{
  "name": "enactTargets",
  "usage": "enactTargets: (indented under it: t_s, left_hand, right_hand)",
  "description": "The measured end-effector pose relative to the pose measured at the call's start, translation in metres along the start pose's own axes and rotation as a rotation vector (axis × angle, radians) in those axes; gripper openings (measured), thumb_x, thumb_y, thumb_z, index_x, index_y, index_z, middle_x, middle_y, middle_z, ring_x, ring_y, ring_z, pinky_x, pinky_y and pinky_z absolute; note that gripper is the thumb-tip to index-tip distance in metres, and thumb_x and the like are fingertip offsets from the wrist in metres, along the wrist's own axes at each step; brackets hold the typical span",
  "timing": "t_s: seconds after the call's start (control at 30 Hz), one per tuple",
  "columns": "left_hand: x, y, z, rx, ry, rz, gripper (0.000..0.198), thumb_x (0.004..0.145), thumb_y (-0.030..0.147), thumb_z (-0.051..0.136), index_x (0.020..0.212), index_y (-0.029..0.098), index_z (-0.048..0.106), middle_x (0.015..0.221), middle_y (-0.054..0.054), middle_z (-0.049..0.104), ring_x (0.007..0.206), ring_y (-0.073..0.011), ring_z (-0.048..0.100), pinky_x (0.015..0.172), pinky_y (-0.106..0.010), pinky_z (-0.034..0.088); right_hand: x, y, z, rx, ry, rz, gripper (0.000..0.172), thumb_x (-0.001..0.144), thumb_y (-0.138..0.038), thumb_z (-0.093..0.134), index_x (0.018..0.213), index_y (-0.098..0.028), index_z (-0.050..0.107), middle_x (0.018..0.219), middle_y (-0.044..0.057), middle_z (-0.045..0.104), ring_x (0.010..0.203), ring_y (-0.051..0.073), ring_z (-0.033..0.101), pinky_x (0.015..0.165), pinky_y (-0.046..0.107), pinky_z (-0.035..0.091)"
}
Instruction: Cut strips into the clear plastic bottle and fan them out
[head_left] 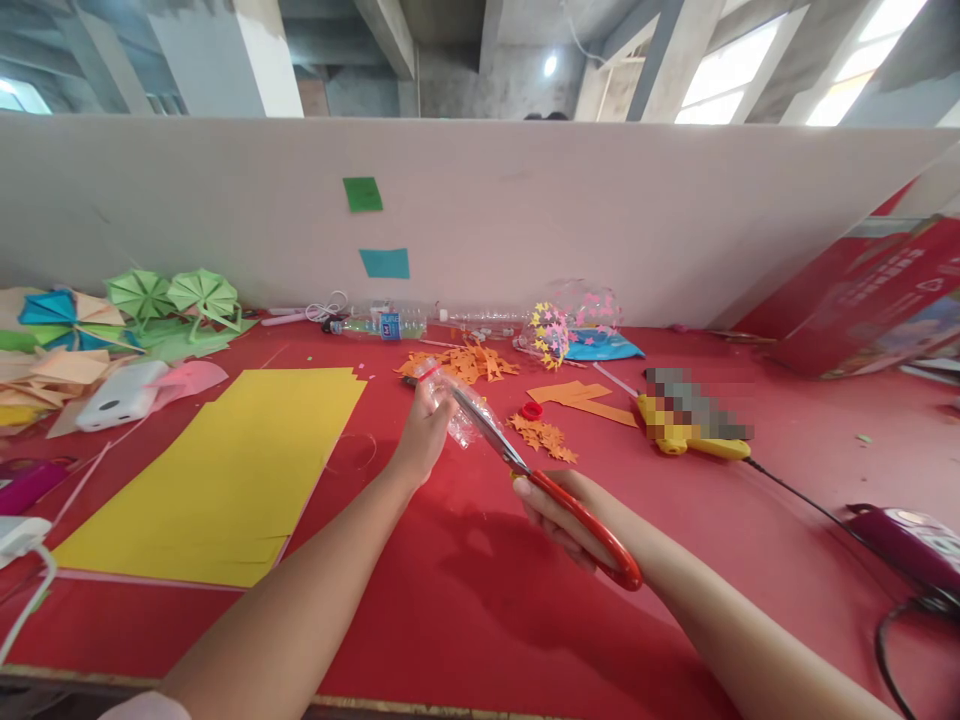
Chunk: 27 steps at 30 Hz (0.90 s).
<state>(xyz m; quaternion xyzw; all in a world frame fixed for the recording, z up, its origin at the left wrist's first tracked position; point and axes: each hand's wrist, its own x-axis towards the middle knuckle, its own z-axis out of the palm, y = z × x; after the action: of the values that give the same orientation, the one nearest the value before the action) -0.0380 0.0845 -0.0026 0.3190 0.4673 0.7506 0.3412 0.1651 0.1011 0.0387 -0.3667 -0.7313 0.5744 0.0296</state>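
My left hand (424, 432) is closed round a clear plastic bottle piece (457, 412), held above the red table (465, 590). My right hand (559, 515) grips red-handled scissors (555, 490), whose metal blades point up-left and meet the plastic piece. Both hands hover over the middle of the table. A red bottle cap ring (532, 410) and orange paper cut-outs (544, 436) lie just beyond the blades.
Large yellow paper sheets (232, 470) lie at left. Green and blue folded paper fans (172, 300), a white device (120, 397), clear bottles (382, 324), a star-covered clear ball (574, 315), a yellow glue gun (690, 435) with cable, a purple device (911, 540) and red boxes (870, 300) ring the table.
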Motion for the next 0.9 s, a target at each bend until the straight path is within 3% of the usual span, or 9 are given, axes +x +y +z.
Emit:
enactTargets:
  t_s: [0.27, 0.47, 0.63, 0.9]
  left_hand:
    - [-0.006, 0.007, 0.009, -0.007, -0.119, 0.037, 0.041, 0.071, 0.030, 0.072, 0.108, 0.025, 0.055, 0.114, -0.008, 0.064, 0.122, -0.0274, 0.052, 0.101, -0.036, 0.039]
    - [-0.002, 0.002, 0.003, 0.099, -0.186, 0.061, 0.054, 0.075, 0.042, 0.067, 0.122, 0.025, 0.048, 0.124, -0.011, 0.060, 0.128, -0.0316, 0.046, 0.104, -0.042, 0.037]
    - [0.002, -0.003, -0.002, 0.136, -0.178, 0.094, 0.058, 0.074, 0.046, 0.067, 0.124, 0.025, 0.045, 0.134, -0.013, 0.053, 0.133, -0.0335, 0.041, 0.105, -0.045, 0.037]
    - [0.000, 0.000, -0.001, 0.092, -0.131, 0.057, 0.045, 0.073, 0.036, 0.070, 0.113, 0.025, 0.052, 0.119, -0.011, 0.061, 0.128, -0.0327, 0.046, 0.102, -0.042, 0.039]
  right_hand:
    - [0.002, 0.007, -0.001, 0.056, 0.002, -0.021, 0.057, 0.080, -0.075, 0.045, 0.065, -0.021, 0.042, 0.037, -0.010, 0.034, 0.030, 0.005, 0.032, 0.033, 0.018, 0.029]
    - [0.001, 0.001, 0.000, 0.021, 0.029, 0.012, 0.058, 0.078, -0.075, 0.049, 0.060, -0.021, 0.039, 0.034, -0.010, 0.034, 0.026, 0.004, 0.032, 0.030, 0.017, 0.026]
    - [-0.001, -0.007, 0.001, -0.036, 0.049, 0.056, 0.057, 0.074, -0.074, 0.054, 0.059, -0.022, 0.036, 0.033, -0.011, 0.034, 0.023, 0.004, 0.033, 0.029, 0.018, 0.024]
    - [-0.001, -0.008, 0.000, -0.072, 0.049, 0.060, 0.058, 0.073, -0.075, 0.054, 0.058, -0.021, 0.037, 0.031, -0.011, 0.034, 0.023, 0.005, 0.034, 0.030, 0.018, 0.024]
